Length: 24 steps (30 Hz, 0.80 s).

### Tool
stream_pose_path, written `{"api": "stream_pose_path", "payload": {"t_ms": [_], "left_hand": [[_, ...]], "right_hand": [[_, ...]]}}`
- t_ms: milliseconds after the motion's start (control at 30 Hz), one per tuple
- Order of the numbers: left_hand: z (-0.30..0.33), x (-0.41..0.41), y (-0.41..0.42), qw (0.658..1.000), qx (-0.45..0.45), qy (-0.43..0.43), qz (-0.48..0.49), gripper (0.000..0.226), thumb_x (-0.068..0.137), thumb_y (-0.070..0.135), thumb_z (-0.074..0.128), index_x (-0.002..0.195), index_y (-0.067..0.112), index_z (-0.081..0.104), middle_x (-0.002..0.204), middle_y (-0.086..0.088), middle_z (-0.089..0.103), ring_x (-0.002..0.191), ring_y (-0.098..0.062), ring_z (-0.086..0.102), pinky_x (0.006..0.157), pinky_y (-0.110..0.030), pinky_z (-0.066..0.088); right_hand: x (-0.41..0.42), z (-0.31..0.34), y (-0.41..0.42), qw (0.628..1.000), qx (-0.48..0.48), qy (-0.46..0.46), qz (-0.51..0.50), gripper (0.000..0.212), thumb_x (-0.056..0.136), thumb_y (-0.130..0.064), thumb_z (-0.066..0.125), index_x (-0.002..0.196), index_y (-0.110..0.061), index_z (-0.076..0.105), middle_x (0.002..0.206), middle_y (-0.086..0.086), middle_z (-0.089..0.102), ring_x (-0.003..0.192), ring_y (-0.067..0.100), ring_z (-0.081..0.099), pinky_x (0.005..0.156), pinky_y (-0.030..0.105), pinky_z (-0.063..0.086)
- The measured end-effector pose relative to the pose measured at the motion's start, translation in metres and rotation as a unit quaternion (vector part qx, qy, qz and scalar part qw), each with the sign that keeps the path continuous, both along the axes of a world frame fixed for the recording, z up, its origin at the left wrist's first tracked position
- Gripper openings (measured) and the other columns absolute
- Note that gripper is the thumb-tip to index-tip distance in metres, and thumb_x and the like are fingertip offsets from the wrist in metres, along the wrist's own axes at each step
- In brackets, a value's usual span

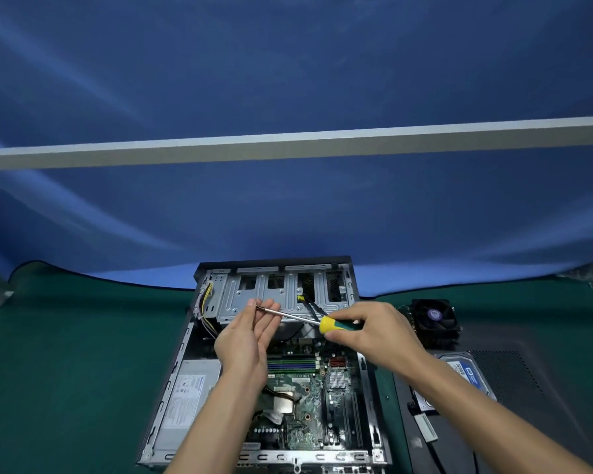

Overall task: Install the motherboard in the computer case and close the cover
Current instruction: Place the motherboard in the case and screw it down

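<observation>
Motherboard (298,398) lies flat inside the open computer case (172,381) on the green table (65,371), with the power supply (189,401) to its left in the same case. Right hand (374,333) grips the yellow-and-green handle of a screwdriver (317,321) above the case; left hand (250,333) is held with fingers nearly straight, fingertips touching the shaft's tip. Cover panel (514,381), hard drive (469,374) and cooler fan (435,318) lie right of the case.

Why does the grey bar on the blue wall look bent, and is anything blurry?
Head view: the wide lens bows the grey bar and stretches the edges; the blue wall shows soft light streaks; the screwdriver and motherboard look fairly sharp.
</observation>
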<state>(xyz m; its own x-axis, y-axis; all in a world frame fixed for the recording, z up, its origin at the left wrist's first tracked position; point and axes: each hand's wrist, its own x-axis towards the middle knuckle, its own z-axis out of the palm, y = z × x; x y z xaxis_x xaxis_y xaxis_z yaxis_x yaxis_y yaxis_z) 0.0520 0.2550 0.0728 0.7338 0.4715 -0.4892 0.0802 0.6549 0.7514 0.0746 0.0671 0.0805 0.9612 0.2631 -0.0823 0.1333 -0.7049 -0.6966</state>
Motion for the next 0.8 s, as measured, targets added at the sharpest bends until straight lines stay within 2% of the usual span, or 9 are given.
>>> {"api": "stream_pose_path", "payload": {"t_ms": [67,133,200,333,433,500,567,667,800], "left_hand": [[-0.003,-0.001,0.012,1.0,-0.021,0.0,-0.002,0.02,0.096,0.013,0.051,0.089,-0.003,0.061,0.088,-0.019,0.07,0.074,-0.021,0.072,0.067,-0.03,0.055],[-0.006,-0.002,0.024,0.999,-0.041,-0.003,-0.004,0.024,0.098,0.014,0.048,0.087,-0.003,0.061,0.085,-0.017,0.07,0.071,-0.019,0.072,0.064,-0.028,0.055],[-0.012,-0.003,0.037,0.999,-0.053,-0.002,-0.002,0.025,0.098,0.014,0.048,0.085,-0.003,0.061,0.08,-0.016,0.071,0.07,-0.019,0.072,0.059,-0.026,0.057],[-0.027,-0.006,0.061,0.996,-0.085,0.01,0.006,0.022,0.097,0.015,0.05,0.09,-0.003,0.061,0.084,-0.017,0.071,0.071,-0.02,0.072,0.056,-0.025,0.057],[-0.038,-0.01,0.074,0.991,-0.124,0.037,0.029,0.021,0.096,0.014,0.052,0.101,-0.006,0.056,0.096,-0.02,0.066,0.08,-0.023,0.069,0.067,-0.028,0.055],[-0.043,-0.011,0.078,0.986,-0.146,0.062,0.05,0.018,0.093,0.011,0.055,0.103,-0.004,0.055,0.1,-0.022,0.062,0.084,-0.028,0.066,0.073,-0.032,0.053],[-0.045,-0.01,0.076,0.982,-0.164,0.079,0.044,0.013,0.091,0.009,0.058,0.094,-0.003,0.056,0.094,-0.022,0.062,0.077,-0.027,0.066,0.064,-0.031,0.055],[-0.051,-0.006,0.067,0.975,-0.194,0.102,0.048,0.015,0.092,0.012,0.058,0.089,-0.002,0.055,0.088,-0.02,0.063,0.07,-0.025,0.067,0.054,-0.029,0.055],[-0.062,-0.001,0.063,0.968,-0.225,0.112,0.023,0.016,0.095,0.012,0.052,0.09,-0.003,0.052,0.09,-0.021,0.064,0.071,-0.027,0.066,0.057,-0.033,0.055]], "right_hand": [[0.004,0.007,0.015,0.999,-0.009,0.034,0.0,0.032,0.069,-0.054,0.077,0.098,-0.041,0.073,0.101,-0.022,0.069,0.085,-0.003,0.062,0.075,0.025,0.049],[0.008,0.012,0.031,0.998,-0.02,0.058,0.001,0.028,0.067,-0.055,0.078,0.09,-0.04,0.074,0.071,-0.027,0.065,0.054,-0.006,0.056,0.057,0.022,0.044],[0.011,0.013,0.045,0.996,-0.026,0.081,0.005,0.024,0.067,-0.052,0.079,0.084,-0.036,0.073,0.052,-0.025,0.059,0.042,-0.002,0.053,0.049,0.02,0.038],[0.015,0.016,0.066,0.979,0.072,0.188,0.013,0.019,0.078,-0.014,0.073,0.096,-0.019,0.068,0.075,-0.004,0.069,0.052,0.015,0.062,0.041,0.02,0.041],[0.014,0.018,0.073,0.952,0.198,0.231,-0.026,0.028,0.079,0.006,0.068,0.101,-0.012,0.063,0.091,0.007,0.069,0.061,0.024,0.07,0.046,0.024,0.051],[0.01,0.014,0.08,0.929,0.296,0.2,-0.095,0.028,0.076,0.005,0.073,0.098,-0.007,0.061,0.077,0.006,0.072,0.063,0.029,0.071,0.05,0.026,0.055],[0.008,0.007,0.086,0.915,0.34,0.132,-0.173,0.024,0.075,0.0,0.076,0.09,-0.008,0.059,0.065,0.005,0.071,0.058,0.03,0.07,0.049,0.027,0.056],[0.006,-0.004,0.093,0.921,0.323,0.073,-0.206,0.022,0.077,-0.007,0.077,0.083,-0.011,0.056,0.062,0.007,0.07,0.053,0.028,0.069,0.044,0.026,0.053],[0.01,-0.013,0.089,0.939,0.28,0.047,-0.193,0.021,0.079,-0.01,0.076,0.082,-0.011,0.055,0.062,0.002,0.07,0.051,0.025,0.068,0.04,0.025,0.05]]}}
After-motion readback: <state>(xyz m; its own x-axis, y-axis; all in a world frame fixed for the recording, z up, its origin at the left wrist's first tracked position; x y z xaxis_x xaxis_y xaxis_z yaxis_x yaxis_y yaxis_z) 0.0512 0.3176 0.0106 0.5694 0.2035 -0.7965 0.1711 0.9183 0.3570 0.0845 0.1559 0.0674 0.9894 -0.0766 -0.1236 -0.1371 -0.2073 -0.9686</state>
